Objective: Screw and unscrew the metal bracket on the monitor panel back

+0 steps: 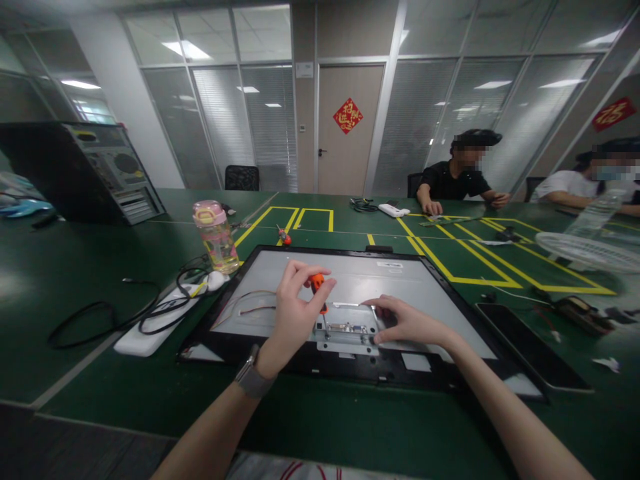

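Closed around an orange-handled screwdriver, my left hand keeps it nearly upright, its shaft reaching down to the left side of a metal bracket with connector ports. At the right end of that bracket is my right hand, thumb and fingers closed on its edge. The bracket sits near the front edge of a flat display panel, which lies back side up with a black frame. Thin wires run across the panel left of my left hand. The screwdriver's tip is hard to make out.
A power strip with black cables and a pink-capped bottle stand left; a computer case is farther back. Behind the panel lies a small red-handled tool. A dark phone-like slab lies right. Two people sit across the table.
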`<state>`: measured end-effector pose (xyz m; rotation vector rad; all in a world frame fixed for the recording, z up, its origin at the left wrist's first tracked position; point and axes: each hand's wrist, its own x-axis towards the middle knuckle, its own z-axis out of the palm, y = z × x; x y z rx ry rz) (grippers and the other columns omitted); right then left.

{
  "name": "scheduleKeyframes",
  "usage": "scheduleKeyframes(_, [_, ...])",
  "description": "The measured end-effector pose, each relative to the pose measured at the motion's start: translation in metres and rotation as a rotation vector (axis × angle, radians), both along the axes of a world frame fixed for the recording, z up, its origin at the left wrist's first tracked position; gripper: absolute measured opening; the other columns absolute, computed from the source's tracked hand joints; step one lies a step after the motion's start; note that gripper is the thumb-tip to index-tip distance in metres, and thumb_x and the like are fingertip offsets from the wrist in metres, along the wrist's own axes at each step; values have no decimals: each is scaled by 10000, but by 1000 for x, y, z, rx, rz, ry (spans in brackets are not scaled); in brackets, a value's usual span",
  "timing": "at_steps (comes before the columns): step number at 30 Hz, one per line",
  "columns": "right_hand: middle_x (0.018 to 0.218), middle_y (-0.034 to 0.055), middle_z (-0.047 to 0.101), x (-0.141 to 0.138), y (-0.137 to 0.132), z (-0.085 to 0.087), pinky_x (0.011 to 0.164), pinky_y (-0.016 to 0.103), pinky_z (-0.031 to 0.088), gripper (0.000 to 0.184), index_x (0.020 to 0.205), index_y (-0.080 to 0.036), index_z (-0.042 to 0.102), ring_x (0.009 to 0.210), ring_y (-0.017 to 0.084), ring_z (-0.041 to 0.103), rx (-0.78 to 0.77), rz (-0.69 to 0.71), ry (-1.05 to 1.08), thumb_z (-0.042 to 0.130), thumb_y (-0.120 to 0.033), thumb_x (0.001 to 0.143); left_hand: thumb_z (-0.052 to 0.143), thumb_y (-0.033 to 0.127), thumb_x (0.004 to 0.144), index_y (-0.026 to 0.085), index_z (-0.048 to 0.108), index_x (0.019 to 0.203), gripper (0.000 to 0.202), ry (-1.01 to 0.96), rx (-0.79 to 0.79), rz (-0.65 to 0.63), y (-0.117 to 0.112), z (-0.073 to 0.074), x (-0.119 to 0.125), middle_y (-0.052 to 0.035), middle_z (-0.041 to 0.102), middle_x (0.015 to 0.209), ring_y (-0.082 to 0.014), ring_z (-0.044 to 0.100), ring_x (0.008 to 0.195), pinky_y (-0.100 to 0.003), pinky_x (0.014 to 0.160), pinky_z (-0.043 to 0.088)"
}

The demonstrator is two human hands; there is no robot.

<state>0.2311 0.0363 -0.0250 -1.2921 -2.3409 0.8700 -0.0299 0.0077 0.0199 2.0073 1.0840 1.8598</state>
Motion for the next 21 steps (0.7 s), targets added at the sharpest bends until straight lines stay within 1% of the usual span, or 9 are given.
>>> scheduleKeyframes(2, [918, 33, 537, 0, 0, -1, 790, 346, 453, 673, 1293, -197, 598, 880, 230, 543, 1, -3, -4, 810, -409, 690, 635, 195, 866, 202, 688, 936, 88, 7, -3, -36, -1, 0, 0, -8, 520, 819, -143, 520, 766, -263, 716, 451])
scheduleKeyframes(5, [916, 32, 540, 0, 1, -1, 781, 344, 453, 684, 1300, -201, 595, 868, 230, 543, 0, -6, 0, 811, -415, 688, 496, 173, 937, 206, 662, 1094, 231, -5, -45, -139, -3, -1, 1, -42, 576, 894, -161, 561, 839, -286, 764, 466])
scheduleKeyframes(7, [919, 32, 542, 0, 0, -1, 783, 346, 454, 688, 1299, -204, 596, 868, 231, 546, -5, -9, 2, 812, -424, 684, 421, 172, 965, 208, 645, 1142, 288, -25, -78, -198, -4, -2, 1, -52, 604, 912, -165, 577, 856, -294, 773, 470])
scheduleKeyframes(9, [921, 31, 540, 0, 0, 0, 787, 346, 454, 690, 1300, -208, 596, 874, 233, 547, -10, -13, -1, 814, -425, 683, 432, 192, 965, 215, 675, 1080, 270, -44, -81, -200, -4, -2, 1, -49, 594, 919, -160, 577, 849, -294, 775, 472])
scheduleKeyframes(11, [921, 31, 534, -1, -1, 2, 789, 345, 453, 689, 1303, -205, 593, 874, 231, 547, -12, -16, -6, 811, -418, 686, 527, 219, 929, 217, 707, 966, 185, -66, -52, -154, -3, -2, 2, -34, 555, 902, -152, 565, 826, -288, 778, 474])
scheduleKeyframes(13, [919, 31, 534, -2, -2, 3, 791, 346, 453, 682, 1300, -203, 595, 876, 231, 546, -8, -15, -11, 809, -415, 688, 593, 234, 896, 215, 717, 906, 126, -85, -38, -123, -2, -2, 2, -23, 528, 869, -145, 554, 797, -279, 759, 475])
scheduleKeyframes(15, [917, 32, 537, -2, -2, 3, 791, 346, 455, 674, 1291, -201, 601, 876, 231, 545, -3, -13, -17, 810, -414, 687, 576, 243, 909, 214, 715, 946, 146, -94, -59, -135, -2, -2, 2, -21, 542, 836, -147, 558, 783, -278, 744, 474])
scheduleKeyframes(18, [922, 36, 543, -2, -2, 3, 790, 348, 458, 665, 1284, -196, 604, 875, 231, 544, -1, -15, -24, 806, -415, 690, 455, 242, 967, 204, 689, 1049, 251, -121, -122, -171, -3, -2, 2, -39, 617, 846, -158, 590, 797, -289, 742, 478])
scheduleKeyframes(21, [928, 37, 544, -1, -1, 2, 787, 348, 459, 675, 1294, -199, 596, 871, 229, 545, -2, -14, -21, 800, -426, 693, 426, 246, 975, 202, 704, 998, 283, -130, -122, -171, -3, -2, 1, -50, 634, 877, -170, 605, 844, -300, 763, 483])
